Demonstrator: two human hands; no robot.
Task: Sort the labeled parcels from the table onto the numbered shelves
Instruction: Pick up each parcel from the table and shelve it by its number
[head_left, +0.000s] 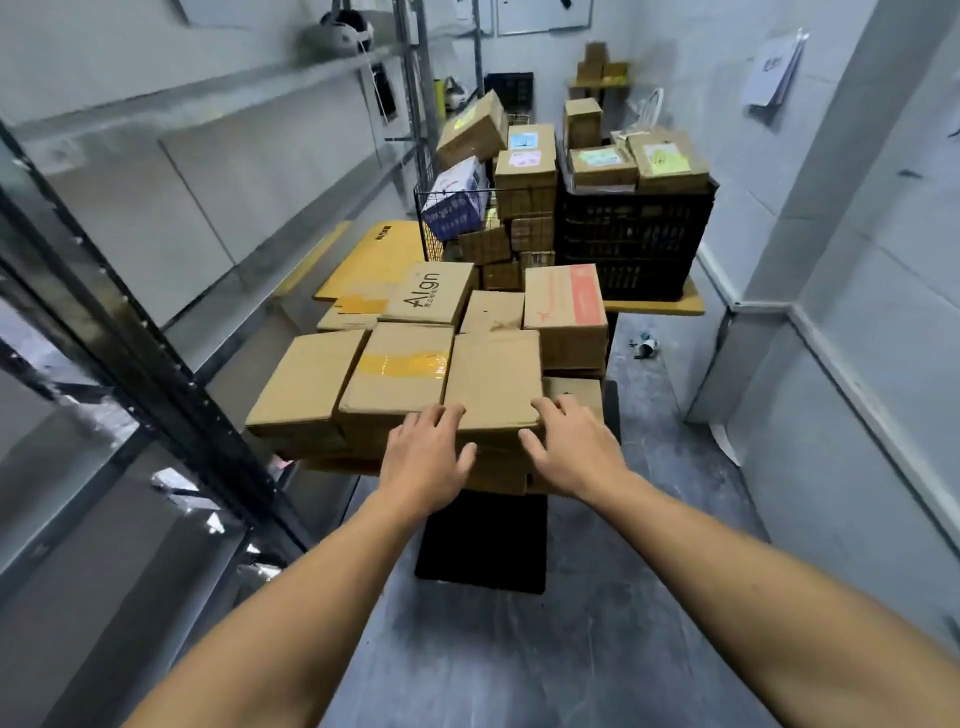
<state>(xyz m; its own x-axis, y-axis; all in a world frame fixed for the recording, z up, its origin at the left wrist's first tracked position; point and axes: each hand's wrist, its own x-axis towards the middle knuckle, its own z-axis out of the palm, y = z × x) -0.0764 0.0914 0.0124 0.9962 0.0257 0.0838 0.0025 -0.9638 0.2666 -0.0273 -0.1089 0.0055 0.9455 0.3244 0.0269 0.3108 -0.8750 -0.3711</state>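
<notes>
Left grip (423, 462), a bare hand, is spread wide in the head view. Its fingertips lie on the near left corner of a plain brown cardboard parcel (493, 379), and its thumb is splayed out towards the parcel's front face. Right grip (571, 452), the other bare hand, mirrors it on the near right corner, fingers fanned and fairly straight. Neither hand looks closed round the parcel yet. They touch it rather than hold it.

Both forearms reach forward from the bottom corners of the picture and converge on the parcel, wrists level and palms down.

The parcel sits on top of a crowded heap of boxes on a small bench with a black pedestal base (483, 540). A brown cardboard box with a strip of yellow tape (400, 374) touches its left side. A brown box with a red printed panel (566, 312) stands just behind it on the right. Grey metal shelving with black uprights (208, 156) runs along the left.

The likely risks are these. The heap reaches the near edge of the bench, so a lift by the near edge alone could tip the parcel's far end down. Dragging it could pull the taped neighbour along or unsettle the boxes beneath. No label shows on the parcel's top face, so it may need turning before a shelf can be chosen.
</notes>
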